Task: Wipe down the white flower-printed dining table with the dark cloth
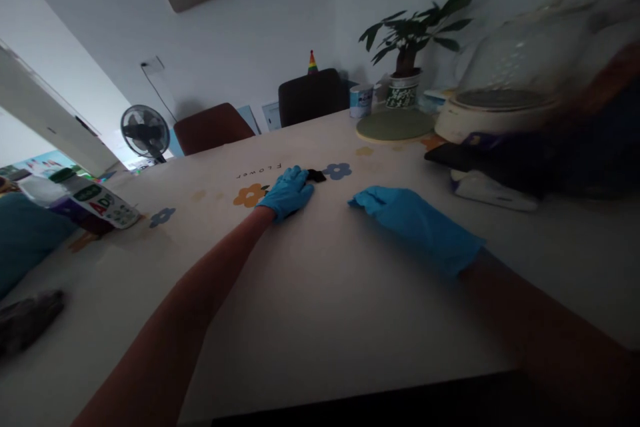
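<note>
Dim room, pale walls; chairs and a fan [145,132] sit behind a pale worktop [300,293] with flower prints. Potted plant [404,80], blue-and-white can [361,101] and round green mat [395,125] at the far right end, clear-domed appliance [505,107] just right of them. White bottle [107,203] well off to the left.

Left hand [287,193], blue glove, reaches forward, palm down, fingers close together, by the small black thing [316,176]. That black thing lies on the worktop at the left fingertips, between the orange flower print [249,195] and the blue flower print [339,171]. Touching looks likely; can't tell if it is gripped, palm side hidden.

Right hand [413,217], same glove, is nearer the wearer, apart from the left, fingers bunched together and pointing left. Can't tell if anything is pinched in it; fingertips too dark.

Step in hand, as I judge it: left hand at the black thing, right hand not on it. Next move would call for left fingers curling round its edge, low against the worktop.
</note>
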{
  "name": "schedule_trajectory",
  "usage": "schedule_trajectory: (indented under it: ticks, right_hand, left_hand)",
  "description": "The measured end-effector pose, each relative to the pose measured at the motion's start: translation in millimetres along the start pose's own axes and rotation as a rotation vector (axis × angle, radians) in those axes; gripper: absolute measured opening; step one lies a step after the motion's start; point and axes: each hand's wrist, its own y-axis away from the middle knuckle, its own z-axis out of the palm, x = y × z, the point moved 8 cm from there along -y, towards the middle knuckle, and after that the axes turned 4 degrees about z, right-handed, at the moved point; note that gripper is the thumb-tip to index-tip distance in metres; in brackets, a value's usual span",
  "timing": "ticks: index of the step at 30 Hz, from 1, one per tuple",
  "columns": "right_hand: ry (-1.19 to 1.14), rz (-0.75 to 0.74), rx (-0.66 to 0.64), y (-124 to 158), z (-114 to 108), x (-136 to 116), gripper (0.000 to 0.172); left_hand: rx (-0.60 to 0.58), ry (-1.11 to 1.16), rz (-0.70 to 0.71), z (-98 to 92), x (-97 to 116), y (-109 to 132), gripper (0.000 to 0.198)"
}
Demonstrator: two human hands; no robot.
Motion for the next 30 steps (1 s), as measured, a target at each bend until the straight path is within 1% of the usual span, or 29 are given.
schedule_trajectory:
  ticks: [4, 7, 10, 13, 16, 20, 22, 24, 27, 30]
  right_hand:
    - [-0.086, 0.002, -0.011, -2, 1, 0, 0.041]
    - [-0.100, 0.018, -0.023, -3, 1, -2, 0.039]
    - [-0.098, 0.043, -0.026, -4, 0, -3, 0.036]
    - [-0.101, 0.040, -0.019, -5, 1, -2, 0.033]
    - [-0.101, 0.016, -0.009, -5, 1, -2, 0.032]
    - [-0.048, -0.020, -0.005, -4, 0, -3, 0.035]
    - [-0.012, -0.059, -0.013, -3, 0, -4, 0.038]
    - [0.008, -0.121, -0.023, -2, 0, -8, 0.040]
    - [0.017, -0.158, 0.005, -1, -3, -9, 0.041]
    - [0.032, -0.187, 0.016, 1, -3, -12, 0.039]
  left_hand:
    - [0.086, -0.008, -0.117, -7.6, -18, -30, 0.064]
    - [0.137, -0.019, -0.217, -12.3, -31, -42, 0.060]
    - [0.158, -0.031, -0.250, -14.4, -34, -44, 0.061]
    - [0.145, -0.041, -0.206, -13.1, -28, -36, 0.061]
    - [0.118, -0.044, -0.144, -9.0, -17, -18, 0.062]
    - [0.046, -0.014, -0.087, 0.5, 0, 18, 0.074]
    - [0.006, 0.011, -0.060, 6.1, 9, 39, 0.080]
    - [-0.005, 0.033, -0.006, 11.2, 21, 63, 0.083]
    - [-0.006, 0.065, 0.089, 21.6, 38, 102, 0.084]
    - [-0.019, 0.099, 0.154, 33.7, 50, 137, 0.083]
